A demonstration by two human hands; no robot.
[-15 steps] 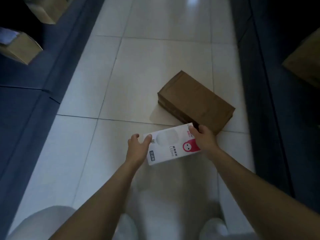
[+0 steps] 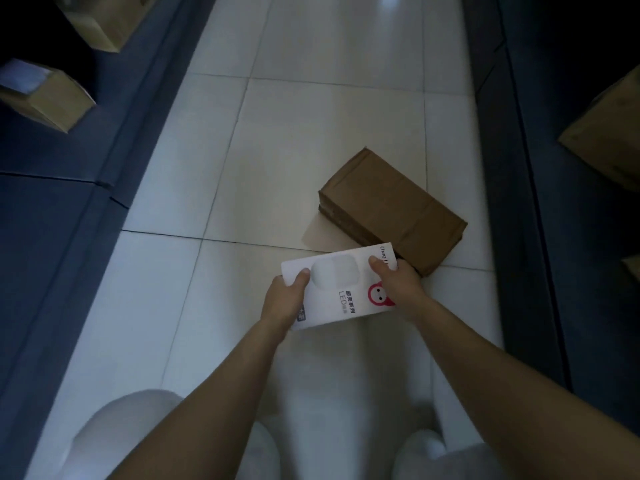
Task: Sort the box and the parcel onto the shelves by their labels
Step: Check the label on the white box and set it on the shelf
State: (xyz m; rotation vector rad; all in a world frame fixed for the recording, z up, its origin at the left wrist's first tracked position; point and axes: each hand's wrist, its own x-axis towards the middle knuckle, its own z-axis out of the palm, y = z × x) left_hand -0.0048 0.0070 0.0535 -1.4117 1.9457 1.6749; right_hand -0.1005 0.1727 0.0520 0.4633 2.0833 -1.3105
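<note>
A white LED product box [image 2: 341, 289] with a red cartoon figure is held above the tiled floor between both hands. My left hand [image 2: 282, 299] grips its left end, thumb on top. My right hand [image 2: 398, 280] grips its right end, thumb on the upper face. Just beyond it, a brown cardboard parcel [image 2: 391, 206] lies flat on the floor, turned at an angle; its near corner is hidden behind the white box and my right hand. No label is visible on the parcel's top.
Dark blue shelving [image 2: 52, 237] runs along the left of the aisle with cardboard boxes [image 2: 45, 95] on it. More dark shelving [image 2: 571, 202] stands on the right, holding a carton [image 2: 609, 133]. The pale tiled floor [image 2: 311, 116] stretches ahead between them.
Both hands have closed more firmly on the white box and tilted its face up toward me. The parcel has not moved.
</note>
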